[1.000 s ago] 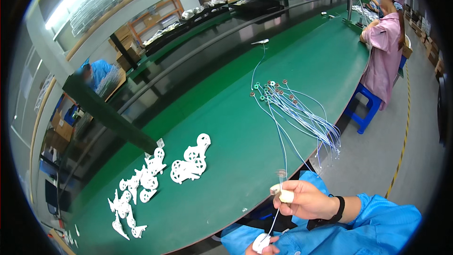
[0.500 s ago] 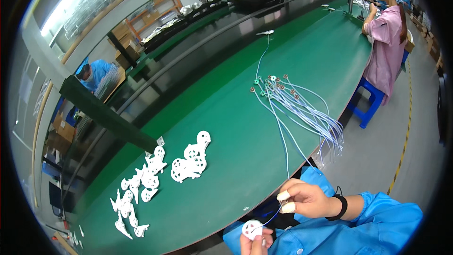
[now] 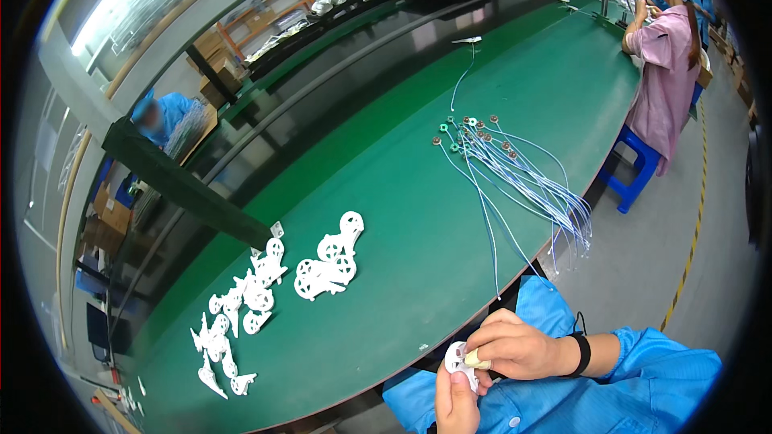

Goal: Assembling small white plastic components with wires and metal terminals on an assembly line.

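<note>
- My left hand (image 3: 456, 403) is closed on a white plastic part (image 3: 454, 359), the thumb pressed on its near side.
- My right hand (image 3: 519, 344) is bent over the same part, a pale finger cover (image 3: 476, 359) against its face; whether those fingertips pinch anything small I cannot tell, because they hide it.
- The part is at the near edge of the green table (image 3: 386, 289), in front of my blue smock (image 3: 555, 406), lifted in my hands rather than lying on the tabletop.
- For the fingerwork on its face, I judge the left hand should act as the vise, with the right doing only the fine pressing.
- The left thumb would do best on the rim, clear of the openings, so I can see where I press.
- Even, straight pressure seems wiser than a twist; the thin plastic looks as if it could flex.
- Nearby, the bundle of pale wires (image 3: 531, 185) has ends hanging over the table edge; my right elbow should clear them.
- More white parts (image 3: 322, 280) lie apart, on the left.
</note>
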`<state>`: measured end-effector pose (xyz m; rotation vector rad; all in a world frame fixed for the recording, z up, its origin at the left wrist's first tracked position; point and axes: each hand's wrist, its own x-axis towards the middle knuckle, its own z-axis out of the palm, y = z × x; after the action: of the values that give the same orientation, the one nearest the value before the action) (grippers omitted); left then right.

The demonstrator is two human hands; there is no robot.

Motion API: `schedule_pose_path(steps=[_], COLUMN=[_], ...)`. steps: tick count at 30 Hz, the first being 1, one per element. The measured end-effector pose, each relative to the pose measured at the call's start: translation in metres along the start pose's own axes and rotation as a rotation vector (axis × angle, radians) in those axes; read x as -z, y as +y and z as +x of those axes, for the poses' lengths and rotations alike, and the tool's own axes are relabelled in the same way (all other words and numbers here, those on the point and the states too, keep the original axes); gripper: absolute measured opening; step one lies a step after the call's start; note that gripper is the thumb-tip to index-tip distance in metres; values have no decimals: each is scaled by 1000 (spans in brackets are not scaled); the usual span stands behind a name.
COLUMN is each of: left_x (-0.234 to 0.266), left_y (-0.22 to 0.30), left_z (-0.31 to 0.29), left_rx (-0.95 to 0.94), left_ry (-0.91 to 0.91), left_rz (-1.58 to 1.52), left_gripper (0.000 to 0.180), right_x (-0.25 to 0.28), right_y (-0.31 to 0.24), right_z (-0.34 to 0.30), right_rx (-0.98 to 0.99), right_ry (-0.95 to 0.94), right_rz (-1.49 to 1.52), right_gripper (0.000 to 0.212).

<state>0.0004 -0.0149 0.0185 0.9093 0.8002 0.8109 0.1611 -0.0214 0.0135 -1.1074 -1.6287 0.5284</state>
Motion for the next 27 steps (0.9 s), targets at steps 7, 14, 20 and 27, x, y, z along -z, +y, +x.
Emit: schedule_pose_path(steps=[7,14,20,27], left_x=[4,11,15,15], left_y=[-7,-15,-15,-35], left_z=[-4,0,3,-3], left_rx=[-27,18,30,37], left_ry=[40,-7,-24,138], left_rz=[97,-18,66,75], left_gripper=[42,41,38,43], right_x=[0,-3,-16,-27], right_y=[2,-1,-11,-4], right_z=[3,0,-4,-8], right_rx=[80,18,-36,7], right_ry=[-70,-46,-27,63], right_rz=[6,-78,-172,-208], right_gripper=[30,32,34,30])
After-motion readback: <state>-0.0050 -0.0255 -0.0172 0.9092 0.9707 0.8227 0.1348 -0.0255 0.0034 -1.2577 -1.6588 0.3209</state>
